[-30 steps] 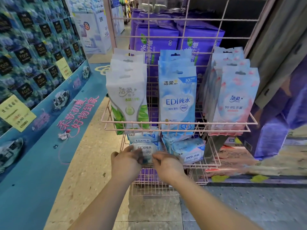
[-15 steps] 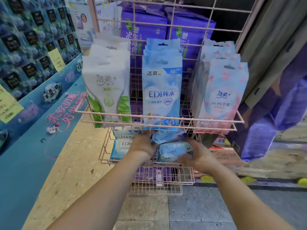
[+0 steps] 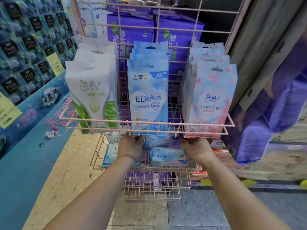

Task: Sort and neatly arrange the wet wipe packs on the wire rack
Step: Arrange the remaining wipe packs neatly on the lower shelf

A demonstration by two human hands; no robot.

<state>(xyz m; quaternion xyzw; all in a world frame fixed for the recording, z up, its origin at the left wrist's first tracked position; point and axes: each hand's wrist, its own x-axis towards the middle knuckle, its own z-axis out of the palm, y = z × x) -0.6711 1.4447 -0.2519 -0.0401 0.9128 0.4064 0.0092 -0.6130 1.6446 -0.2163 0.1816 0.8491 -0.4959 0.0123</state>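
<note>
Both hands have risen from the lower-shelf packs to the underside of the upper basket. Left hand (image 3: pixel 131 146), at centre frame, has fingers curled around the bottom edge of the blue EDI packs (image 3: pixel 147 97). Right hand (image 3: pixel 196 147) reaches under the pink packs (image 3: pixel 211 97); its fingertips are hidden, so their state is unclear. Between the wrists, a blue 99.9 pack (image 3: pixel 167 157) lies flat on the lower shelf (image 3: pixel 144 169). Green-leaf packs (image 3: pixel 93 95) stand at upper left in the wire rack (image 3: pixel 149 121).
</note>
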